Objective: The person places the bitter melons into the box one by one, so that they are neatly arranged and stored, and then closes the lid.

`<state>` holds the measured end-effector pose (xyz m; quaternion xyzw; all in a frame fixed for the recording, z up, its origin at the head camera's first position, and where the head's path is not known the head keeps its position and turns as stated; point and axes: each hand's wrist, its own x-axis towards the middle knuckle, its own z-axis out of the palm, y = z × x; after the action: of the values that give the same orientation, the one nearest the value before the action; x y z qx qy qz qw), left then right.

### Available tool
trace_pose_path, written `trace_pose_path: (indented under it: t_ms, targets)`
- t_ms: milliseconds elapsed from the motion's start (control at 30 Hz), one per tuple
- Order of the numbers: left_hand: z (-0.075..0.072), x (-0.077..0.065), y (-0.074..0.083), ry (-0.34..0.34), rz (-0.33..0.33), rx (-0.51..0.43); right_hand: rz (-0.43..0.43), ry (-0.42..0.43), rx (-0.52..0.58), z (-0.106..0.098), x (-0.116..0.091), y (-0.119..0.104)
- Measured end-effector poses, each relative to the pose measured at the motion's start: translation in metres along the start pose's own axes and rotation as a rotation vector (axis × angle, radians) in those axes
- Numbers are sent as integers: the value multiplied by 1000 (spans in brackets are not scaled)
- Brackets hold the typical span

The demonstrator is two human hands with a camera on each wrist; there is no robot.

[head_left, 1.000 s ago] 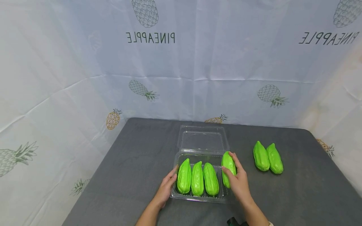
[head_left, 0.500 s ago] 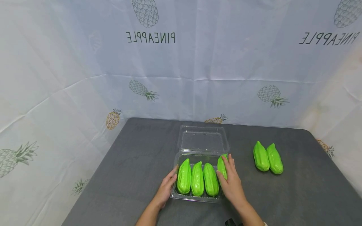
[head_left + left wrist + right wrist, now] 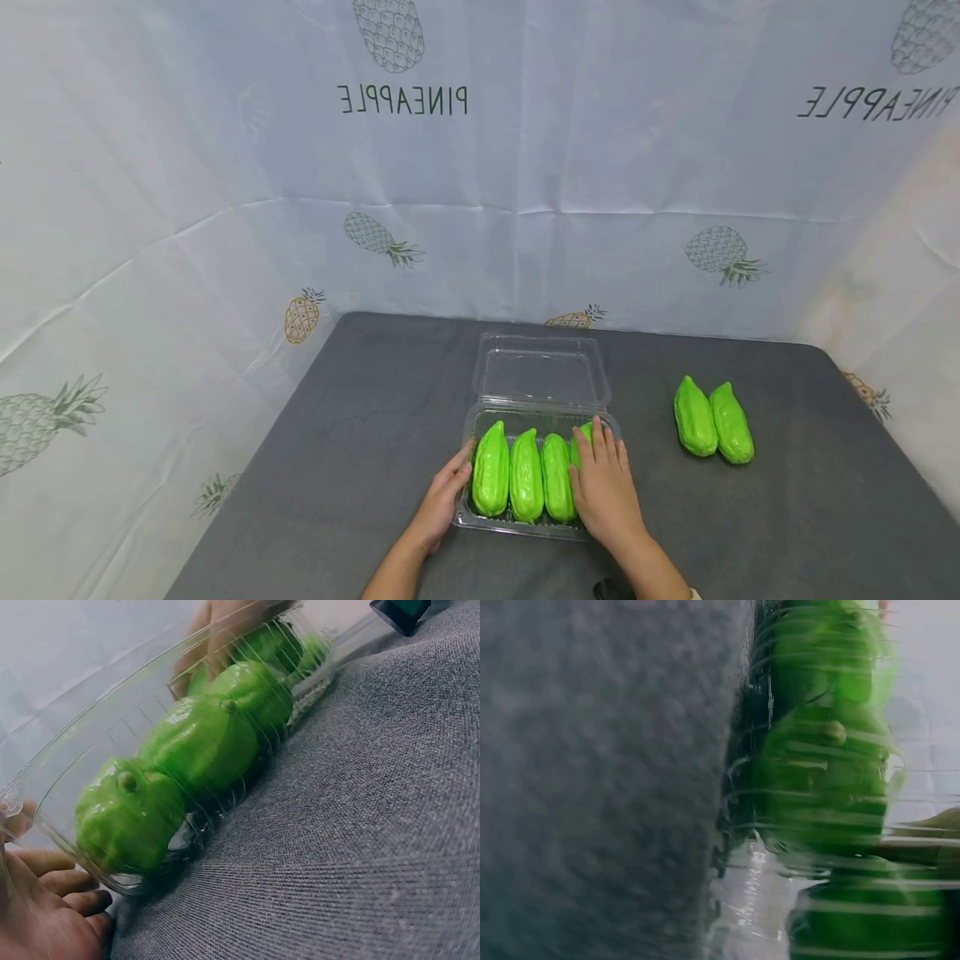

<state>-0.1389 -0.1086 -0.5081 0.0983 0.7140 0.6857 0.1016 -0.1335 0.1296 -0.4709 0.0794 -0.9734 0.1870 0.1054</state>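
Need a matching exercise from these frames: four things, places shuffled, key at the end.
Things
1. Left hand
2. Right hand
3. Lid
4. Two loose gourds

Places
A. On the table, right of the tray
B. Over the rightmost gourd in the tray
C. At the tray's left side
D. Folded open beyond the tray, away from the person

Pairs: 1-C, 2-B, 3-D, 4-A
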Motion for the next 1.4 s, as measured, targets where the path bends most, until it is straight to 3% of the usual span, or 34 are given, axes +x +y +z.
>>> trace_pose_path:
  t_ms: [233,733,1067,1400]
  targets:
    - [0,1,-1,-2,-14,-21,49,-77,-53,-2,1,0]
    - [1,0,0,3,-7,-19,45,-263,-112,-6,5,11]
    - [1,-1,0,-9,-2,-1,40,-279,-130,-6,4,12]
    - [1,0,0,2,-3,-19,28,-329,-54,-14,6,11]
